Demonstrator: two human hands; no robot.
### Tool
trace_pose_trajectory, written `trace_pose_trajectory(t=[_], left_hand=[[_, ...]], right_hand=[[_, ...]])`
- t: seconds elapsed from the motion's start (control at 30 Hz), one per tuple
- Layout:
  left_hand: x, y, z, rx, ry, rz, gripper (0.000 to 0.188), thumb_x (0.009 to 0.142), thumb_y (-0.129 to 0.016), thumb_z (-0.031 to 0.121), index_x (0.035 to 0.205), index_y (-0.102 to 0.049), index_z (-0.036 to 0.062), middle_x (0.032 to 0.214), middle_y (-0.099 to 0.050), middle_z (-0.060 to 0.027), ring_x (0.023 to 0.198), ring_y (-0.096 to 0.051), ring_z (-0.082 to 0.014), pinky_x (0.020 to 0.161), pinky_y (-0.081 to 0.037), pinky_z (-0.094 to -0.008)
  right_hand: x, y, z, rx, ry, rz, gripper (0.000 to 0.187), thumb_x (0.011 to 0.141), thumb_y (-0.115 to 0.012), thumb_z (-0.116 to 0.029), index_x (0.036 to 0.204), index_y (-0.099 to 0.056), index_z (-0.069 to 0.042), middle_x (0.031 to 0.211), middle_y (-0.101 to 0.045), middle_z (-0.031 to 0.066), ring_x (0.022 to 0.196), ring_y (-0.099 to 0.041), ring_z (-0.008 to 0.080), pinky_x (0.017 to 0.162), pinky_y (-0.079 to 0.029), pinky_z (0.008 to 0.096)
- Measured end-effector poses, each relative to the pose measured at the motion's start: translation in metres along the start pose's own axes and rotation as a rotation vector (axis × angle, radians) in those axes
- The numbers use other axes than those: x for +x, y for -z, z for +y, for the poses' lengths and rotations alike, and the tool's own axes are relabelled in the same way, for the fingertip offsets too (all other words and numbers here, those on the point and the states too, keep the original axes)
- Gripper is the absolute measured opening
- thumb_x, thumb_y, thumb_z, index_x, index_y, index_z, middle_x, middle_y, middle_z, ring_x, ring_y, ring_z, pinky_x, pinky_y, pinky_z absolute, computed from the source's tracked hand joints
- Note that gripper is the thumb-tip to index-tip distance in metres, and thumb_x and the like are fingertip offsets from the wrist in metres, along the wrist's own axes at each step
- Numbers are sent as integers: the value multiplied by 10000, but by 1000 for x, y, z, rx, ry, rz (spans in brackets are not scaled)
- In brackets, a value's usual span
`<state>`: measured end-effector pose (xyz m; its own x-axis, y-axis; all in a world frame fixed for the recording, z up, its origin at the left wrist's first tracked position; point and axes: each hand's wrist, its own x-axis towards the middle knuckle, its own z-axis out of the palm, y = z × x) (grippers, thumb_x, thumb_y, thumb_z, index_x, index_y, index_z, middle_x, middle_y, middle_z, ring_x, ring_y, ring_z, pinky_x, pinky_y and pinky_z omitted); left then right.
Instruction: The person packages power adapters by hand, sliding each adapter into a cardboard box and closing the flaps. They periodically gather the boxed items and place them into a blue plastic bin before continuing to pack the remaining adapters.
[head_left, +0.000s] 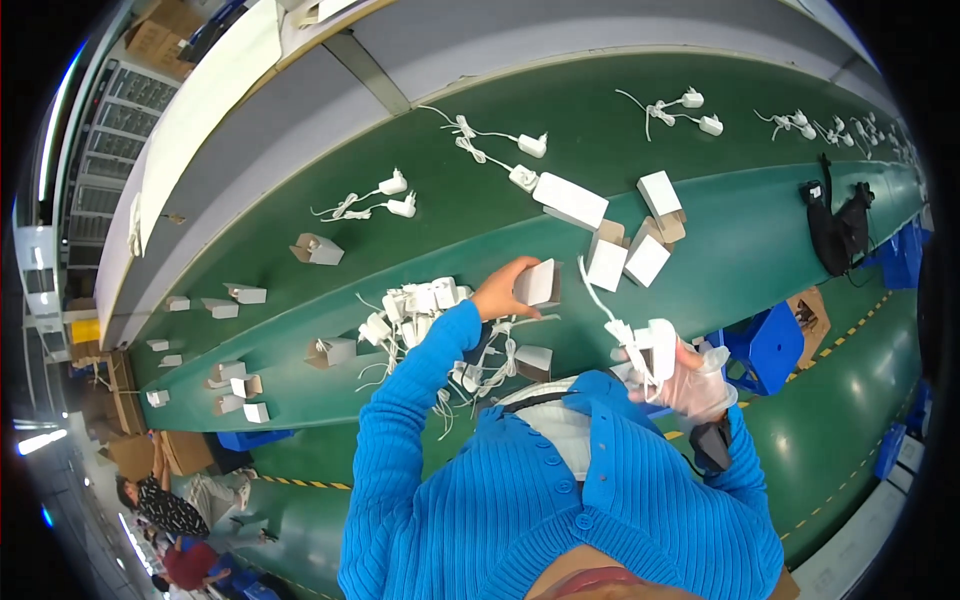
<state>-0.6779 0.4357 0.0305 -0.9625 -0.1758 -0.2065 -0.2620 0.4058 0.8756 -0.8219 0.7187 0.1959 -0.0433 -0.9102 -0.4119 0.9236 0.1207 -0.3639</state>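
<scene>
My left hand (497, 292) is closed around a small white carton (537, 284) above the green work surface. In my right hand (692, 384), covered by a clear thin glove, is a white power adapter (656, 348) with its bundled cable, one end sticking up. A pile of white adapters with cables (412, 312) lies beside my left forearm. Close to my body, a looser adapter cable (497, 372) lies next to another small carton (534, 362). Several white cartons (648, 258) with brown insides lie beyond my hands, next to a longer white box (572, 200).
Adapter pairs (376, 198) lie spaced along the far green strip, with open cartons (318, 249) to the left. A black strapped object (840, 225) rests at the right. Blue bins (768, 348) stand below the table's edge. Another person (175, 500) is at the far left.
</scene>
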Motion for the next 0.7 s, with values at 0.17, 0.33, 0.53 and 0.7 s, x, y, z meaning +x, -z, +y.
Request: trace_pose_trajectory(t=[0.17, 0.33, 0.53, 0.7], left_hand=[[-14, 23, 21, -245, -26, 46, 725, 576, -800, 118, 1223, -474, 126, 1245, -486, -97, 1124, -488, -276, 933, -435, -409], [-25, 27, 57, 29, -222, 61, 731, 568, -807, 128, 1228, -493, 128, 1233, -503, -85, 1117, -494, -272, 908, -460, -393], [-36, 17, 72, 96, -93, 277, 758, 552, -823, 166, 1238, -500, 131, 1208, -517, -84, 1109, -499, -269, 853, -485, -381], [-45, 24, 57, 18, 79, 332, 832, 536, -845, 212, 1273, -467, 128, 1244, -487, -87, 1105, -501, -269, 836, -493, -386]], right_hand=[[23, -6, -10, 77, -222, -20, 560, 883, -539, -338, 1318, -370, -29, 1218, -492, 212, 941, -563, 247, 792, -513, 416], [86, 3, -18, -192, -267, 14, 427, 932, -465, -252, 1263, -400, 10, 1186, -487, 221, 952, -574, 255, 805, -515, 411], [135, -32, 16, -2241, 209, 288, 435, 761, -625, -83, 1176, -506, -27, 1097, -536, 179, 967, -559, 306, 833, -472, 353], [157, -23, -23, -1914, 741, -470, 435, 676, -655, -27, 1099, -557, -34, 1028, -575, 146, 975, -556, 340, 814, -483, 369]])
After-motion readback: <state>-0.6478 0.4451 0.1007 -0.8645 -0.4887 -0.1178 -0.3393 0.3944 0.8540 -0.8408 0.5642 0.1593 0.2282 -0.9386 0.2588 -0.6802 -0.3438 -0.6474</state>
